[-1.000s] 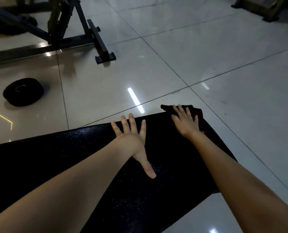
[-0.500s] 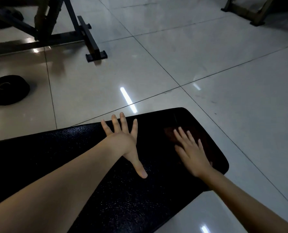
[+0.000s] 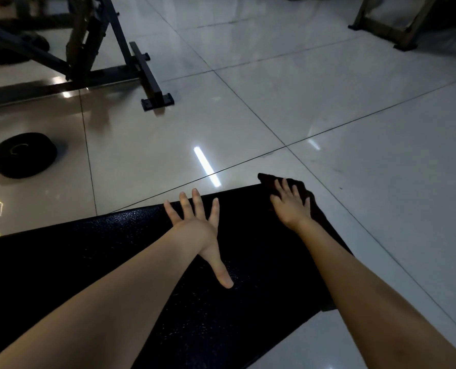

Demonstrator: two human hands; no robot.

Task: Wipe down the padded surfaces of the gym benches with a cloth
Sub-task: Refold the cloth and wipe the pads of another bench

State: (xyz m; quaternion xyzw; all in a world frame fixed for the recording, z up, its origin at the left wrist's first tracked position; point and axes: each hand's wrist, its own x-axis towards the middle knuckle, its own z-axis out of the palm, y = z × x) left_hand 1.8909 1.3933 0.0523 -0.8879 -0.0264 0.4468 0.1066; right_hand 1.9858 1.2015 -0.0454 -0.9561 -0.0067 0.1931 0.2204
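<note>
Since half a second ago the right hand [image 3: 290,209] has slid the dark cloth [image 3: 265,179] away from the person to the far corner of the bench pad [image 3: 101,262], where a cloth corner now overhangs the edge, while the left hand [image 3: 194,230] has stayed planted. Both hands lie flat with fingers spread, the right pressing the cloth, the left bare on the pad. Wiping seems mid-course: this end is being covered, the stretch under the forearms is unclear and other benches probably remain; the pad's long axis runs from lower left to its end at the right.
</note>
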